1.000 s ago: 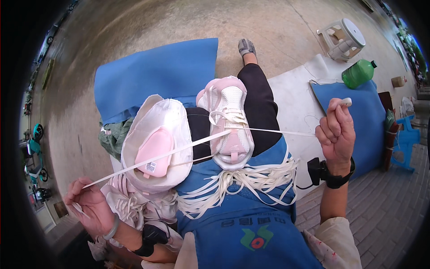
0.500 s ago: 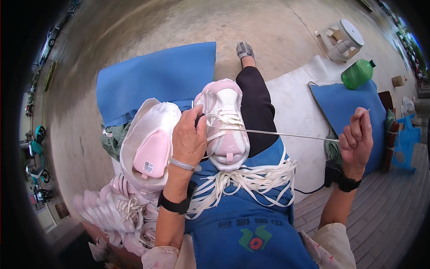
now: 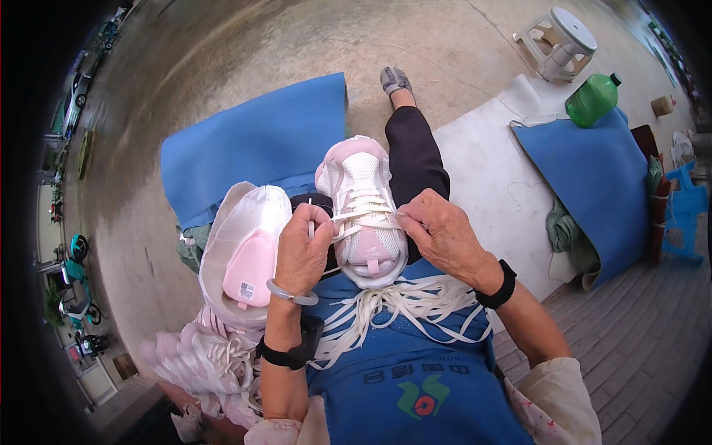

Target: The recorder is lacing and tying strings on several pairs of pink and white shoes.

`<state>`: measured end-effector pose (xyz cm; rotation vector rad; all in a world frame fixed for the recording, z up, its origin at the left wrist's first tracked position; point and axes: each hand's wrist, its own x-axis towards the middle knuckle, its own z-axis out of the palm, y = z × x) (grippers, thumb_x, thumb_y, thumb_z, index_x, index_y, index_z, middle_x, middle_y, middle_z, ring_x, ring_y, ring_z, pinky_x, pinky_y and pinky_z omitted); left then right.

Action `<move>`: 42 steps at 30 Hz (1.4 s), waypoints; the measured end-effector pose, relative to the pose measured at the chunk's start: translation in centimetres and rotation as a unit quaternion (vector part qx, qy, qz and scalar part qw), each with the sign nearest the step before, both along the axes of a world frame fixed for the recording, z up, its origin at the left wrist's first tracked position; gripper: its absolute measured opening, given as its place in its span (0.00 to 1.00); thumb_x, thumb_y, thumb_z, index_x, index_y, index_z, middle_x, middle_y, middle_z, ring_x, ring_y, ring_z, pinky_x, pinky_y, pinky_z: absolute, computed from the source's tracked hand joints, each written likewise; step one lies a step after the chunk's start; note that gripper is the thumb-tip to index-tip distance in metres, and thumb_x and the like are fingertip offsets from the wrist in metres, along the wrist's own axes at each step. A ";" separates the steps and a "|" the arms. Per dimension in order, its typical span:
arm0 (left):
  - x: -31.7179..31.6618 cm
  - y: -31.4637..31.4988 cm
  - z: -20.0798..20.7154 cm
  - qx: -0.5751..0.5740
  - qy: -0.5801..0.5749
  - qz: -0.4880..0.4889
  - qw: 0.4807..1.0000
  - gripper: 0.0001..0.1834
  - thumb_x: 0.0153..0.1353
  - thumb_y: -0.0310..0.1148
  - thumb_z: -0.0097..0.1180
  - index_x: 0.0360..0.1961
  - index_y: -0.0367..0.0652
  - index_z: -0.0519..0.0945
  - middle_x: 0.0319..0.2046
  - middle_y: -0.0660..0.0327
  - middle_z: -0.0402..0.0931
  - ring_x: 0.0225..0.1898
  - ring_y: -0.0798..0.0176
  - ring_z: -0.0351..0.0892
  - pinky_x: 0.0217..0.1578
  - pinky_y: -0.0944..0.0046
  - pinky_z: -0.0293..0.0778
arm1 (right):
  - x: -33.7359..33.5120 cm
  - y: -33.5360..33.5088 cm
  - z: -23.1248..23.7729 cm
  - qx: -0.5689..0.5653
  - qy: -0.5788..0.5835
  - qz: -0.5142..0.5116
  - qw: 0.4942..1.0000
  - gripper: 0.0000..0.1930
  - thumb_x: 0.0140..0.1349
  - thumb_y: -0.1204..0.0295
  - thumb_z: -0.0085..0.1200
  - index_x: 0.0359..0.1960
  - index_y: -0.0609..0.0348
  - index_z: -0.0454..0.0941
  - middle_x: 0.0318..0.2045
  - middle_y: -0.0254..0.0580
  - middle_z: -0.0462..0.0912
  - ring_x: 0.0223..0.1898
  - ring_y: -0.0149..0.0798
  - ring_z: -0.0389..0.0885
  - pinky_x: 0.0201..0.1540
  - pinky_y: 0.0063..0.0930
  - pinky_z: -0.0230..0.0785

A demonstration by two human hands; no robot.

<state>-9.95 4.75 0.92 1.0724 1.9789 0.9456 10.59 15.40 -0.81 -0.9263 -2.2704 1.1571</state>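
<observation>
The person is lacing a pink-and-white mesh sneaker (image 3: 365,215), which is resting toe-away on their lap, propped on the knee of the dark-trousered leg (image 3: 415,152).

Left hand (image 3: 302,252): fingers curled together, pinching one end of the flat white shoelace (image 3: 354,216), with the tip sticking up just above the knuckles. Right hand (image 3: 443,231): fingertips pressed together, pinching the other end at the shoe's right eyelet row. Lace is running across the tongue between both hands.

A second matching sneaker, insole-side up (image 3: 248,256), is lying just beside the left hand, touching the first shoe's side. A bundle of loose white laces (image 3: 400,311) is draping over the blue apron (image 3: 415,371) below the shoe. More pink sneakers (image 3: 200,356) are piling up at lower left.

Judgement on doing this step well: keeping the lace flat and untwisted while pulling it through, evening up both ends before the next crossing, and bracing the shoe against the knee so it is not rotating under tension. Loose laces underneath could snag, so they are worth keeping apart from the working ends.
</observation>
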 end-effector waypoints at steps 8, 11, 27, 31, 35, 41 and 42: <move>-0.2 -0.6 0.6 -0.074 -0.133 0.040 0.988 0.10 0.57 0.32 0.59 0.35 0.35 0.79 0.27 0.64 0.77 0.28 0.73 0.71 0.30 0.71 0.69 | -0.8 -0.7 -0.1 -0.008 -0.087 0.032 0.996 0.07 0.62 0.69 0.54 0.35 0.60 0.74 0.31 0.51 0.79 0.32 0.55 0.80 0.34 0.45 0.71; -0.1 -0.7 1.0 -0.094 -0.013 -0.008 0.995 0.08 0.57 0.32 0.59 0.31 0.36 0.79 0.25 0.59 0.78 0.26 0.65 0.75 0.31 0.65 0.71 | -0.7 -0.2 0.1 -0.003 -0.088 0.048 0.995 0.08 0.60 0.69 0.55 0.34 0.61 0.74 0.29 0.52 0.79 0.31 0.56 0.80 0.34 0.46 0.71; 0.9 -0.7 0.8 0.089 0.108 0.084 0.987 0.09 0.62 0.24 0.51 0.41 0.35 0.78 0.30 0.61 0.79 0.29 0.71 0.74 0.32 0.70 0.70 | 1.5 2.1 1.9 -0.188 -0.089 0.049 0.977 0.08 0.60 0.72 0.52 0.33 0.66 0.77 0.21 0.49 0.78 0.23 0.43 0.77 0.30 0.32 0.70; 3.5 -0.7 1.6 0.123 -0.036 -0.063 0.990 0.14 0.65 0.24 0.48 0.50 0.36 0.77 0.38 0.61 0.78 0.34 0.75 0.72 0.37 0.75 0.68 | 0.1 1.7 3.4 -0.320 0.029 0.073 0.944 0.07 0.60 0.73 0.52 0.33 0.66 0.77 0.21 0.38 0.77 0.24 0.27 0.73 0.29 0.23 0.67; 3.2 -0.2 2.0 0.045 -0.165 -0.095 0.981 0.10 0.65 0.30 0.53 0.44 0.37 0.79 0.30 0.66 0.77 0.27 0.78 0.67 0.29 0.76 0.66 | -2.4 0.9 5.2 -0.374 0.092 0.068 0.920 0.07 0.60 0.74 0.53 0.33 0.67 0.77 0.24 0.35 0.78 0.28 0.24 0.73 0.31 0.21 0.67; -1.4 -2.9 3.5 -0.006 -0.226 0.092 0.970 0.12 0.64 0.38 0.58 0.32 0.39 0.79 0.22 0.71 0.72 0.22 0.81 0.63 0.21 0.78 0.58 | -2.6 1.1 4.6 -0.209 0.134 -0.014 0.969 0.07 0.63 0.73 0.52 0.34 0.66 0.77 0.24 0.34 0.77 0.25 0.22 0.71 0.27 0.17 0.64; -1.2 -3.2 3.0 -0.005 -0.228 0.093 0.969 0.12 0.64 0.38 0.58 0.32 0.39 0.79 0.22 0.71 0.72 0.22 0.81 0.63 0.21 0.78 0.58 | -2.1 1.2 4.5 -0.207 0.133 -0.014 0.969 0.07 0.63 0.73 0.52 0.34 0.66 0.77 0.24 0.34 0.77 0.25 0.22 0.71 0.27 0.17 0.64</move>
